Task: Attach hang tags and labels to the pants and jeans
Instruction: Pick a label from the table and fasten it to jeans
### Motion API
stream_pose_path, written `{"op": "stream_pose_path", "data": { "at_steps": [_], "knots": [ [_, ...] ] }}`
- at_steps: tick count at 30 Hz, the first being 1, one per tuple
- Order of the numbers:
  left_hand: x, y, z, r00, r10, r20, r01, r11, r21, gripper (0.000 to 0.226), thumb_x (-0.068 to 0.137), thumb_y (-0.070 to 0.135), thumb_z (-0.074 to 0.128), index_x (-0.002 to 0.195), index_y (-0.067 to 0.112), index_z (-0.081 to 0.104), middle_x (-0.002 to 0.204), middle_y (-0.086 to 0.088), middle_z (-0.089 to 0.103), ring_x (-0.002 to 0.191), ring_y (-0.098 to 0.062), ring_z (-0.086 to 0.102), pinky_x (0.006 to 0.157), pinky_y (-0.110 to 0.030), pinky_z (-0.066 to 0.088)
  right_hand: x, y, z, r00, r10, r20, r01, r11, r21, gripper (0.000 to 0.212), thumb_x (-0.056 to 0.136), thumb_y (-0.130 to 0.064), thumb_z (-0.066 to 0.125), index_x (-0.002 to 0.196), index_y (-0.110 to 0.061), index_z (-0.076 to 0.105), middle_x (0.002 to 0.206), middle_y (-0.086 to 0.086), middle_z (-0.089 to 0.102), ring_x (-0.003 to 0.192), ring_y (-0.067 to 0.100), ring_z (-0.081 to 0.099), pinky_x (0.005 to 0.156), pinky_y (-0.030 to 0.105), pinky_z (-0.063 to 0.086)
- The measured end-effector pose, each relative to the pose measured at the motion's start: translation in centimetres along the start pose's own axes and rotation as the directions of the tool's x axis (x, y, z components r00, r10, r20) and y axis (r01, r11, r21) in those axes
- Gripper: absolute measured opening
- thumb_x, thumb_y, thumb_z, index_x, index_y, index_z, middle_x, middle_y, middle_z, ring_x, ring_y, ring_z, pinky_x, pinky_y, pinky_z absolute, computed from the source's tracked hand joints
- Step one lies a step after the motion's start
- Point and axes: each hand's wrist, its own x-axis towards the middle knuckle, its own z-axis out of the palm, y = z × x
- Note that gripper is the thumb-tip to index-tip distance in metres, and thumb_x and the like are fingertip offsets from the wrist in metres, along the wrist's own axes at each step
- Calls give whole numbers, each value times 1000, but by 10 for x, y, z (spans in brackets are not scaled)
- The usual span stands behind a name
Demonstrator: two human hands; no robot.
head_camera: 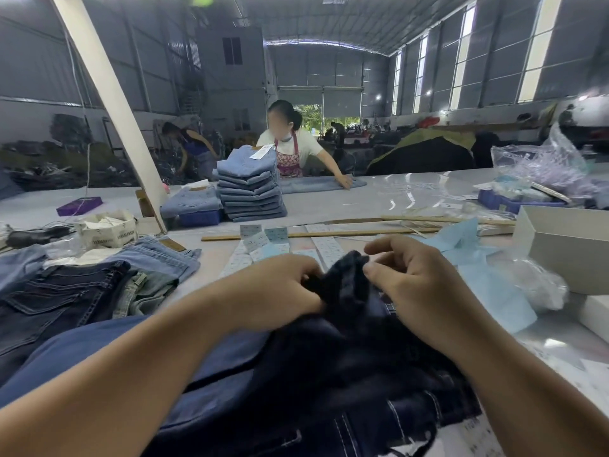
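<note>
A pair of dark navy jeans [333, 367] lies bunched in front of me, its top edge raised between my hands. My left hand [280, 291] grips a fold of the dark denim from the left. My right hand [405, 275] pinches the raised edge of the same jeans between thumb and fingers. Strips of white printed labels [260, 242] lie on the table just beyond my hands. Whether a tag is in my fingers is hidden.
More jeans [66, 291] lie at my left, dark and light blue. A tall stack of folded light jeans [252, 189] stands mid-table; a person [296, 143] works behind it. Light blue paper [478, 258], a white box [566, 245], plastic bags [540, 166] and a slanted white post [112, 103] surround me.
</note>
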Motion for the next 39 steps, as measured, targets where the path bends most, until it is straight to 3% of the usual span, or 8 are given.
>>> {"op": "stream_pose_path", "data": {
  "at_steps": [4, 10, 12, 16, 20, 24, 32, 39],
  "knots": [
    [5, -22, -5, 970, -229, -82, 163, 862, -480, 9, 76, 3, 58, 74, 8, 65, 73, -13, 68, 70, -26, 64, 65, -30, 51, -14, 10, -16, 997, 69, 43, -57, 971, -230, 13, 91, -31, 64, 104, -32, 62, 81, -15, 65, 71, -2, 59, 57, 7, 40],
    [13, -49, -17, 895, -347, -280, 203, 876, -437, 14, 66, 13, 58, 52, 12, 57, 71, -8, 59, 75, -21, 51, 73, -29, 46, -26, 17, -27, 976, 207, 71, -159, 893, -420, 30, 89, -40, 66, 117, -31, 60, 109, -11, 62, 99, 9, 58, 90, 28, 47],
    [10, -48, -18, 884, -328, -334, 148, 873, -465, 20, 71, 13, 60, 52, 15, 58, 68, -3, 58, 74, -21, 51, 61, -14, 42, -26, 21, -29, 970, 237, 56, -198, 901, -385, 25, 89, -38, 66, 113, -31, 62, 104, -12, 63, 96, 9, 58, 86, 28, 46],
    [10, -23, 3, 970, -243, 14, 152, 557, -817, 41, 93, 33, 54, 66, 12, 76, 77, -9, 72, 71, -21, 68, 68, -25, 50, -25, 33, -38, 966, 253, -50, -255, 902, -348, 16, 93, -18, 59, 104, -28, 64, 95, -10, 63, 86, 10, 58, 70, 26, 40],
    [6, 2, 18, 998, -66, 8, 66, 967, -245, 50, 74, 78, 52, 85, 32, 66, 87, 14, 69, 72, 0, 61, 70, -28, 45, -31, 39, -47, 961, 277, -16, -270, 922, -278, 12, 92, -17, 62, 92, -29, 65, 87, -11, 65, 79, 8, 60, 68, 29, 50],
    [-16, 27, 27, 983, 125, 136, -152, 965, 216, 64, 53, 92, 50, 94, 44, 46, 98, 23, 50, 91, 5, 46, 73, -22, 39, -38, 39, -51, 974, 224, -16, -224, 964, -142, 15, 88, -17, 69, 96, -29, 67, 89, -11, 68, 82, 10, 65, 76, 36, 56],
    [-4, 34, 22, 993, 101, -60, -92, 986, 138, 20, 91, 44, 61, 98, 25, 64, 93, 8, 66, 86, -11, 61, 83, -35, 51, -51, 38, -66, 949, 310, 53, -303, 947, -108, 22, 90, -6, 61, 92, -26, 66, 91, -4, 68, 84, 17, 66, 74, 37, 57],
    [-18, 46, 32, 989, 87, 123, -127, 921, 367, 66, 62, 83, 59, 104, 34, 46, 103, 19, 52, 95, -8, 49, 77, -29, 44, -77, 18, -45, 979, 179, 93, -121, 893, -434, 45, 79, -51, 70, 118, -38, 51, 109, -13, 51, 104, 10, 49, 84, 26, 41]
  ]
}}
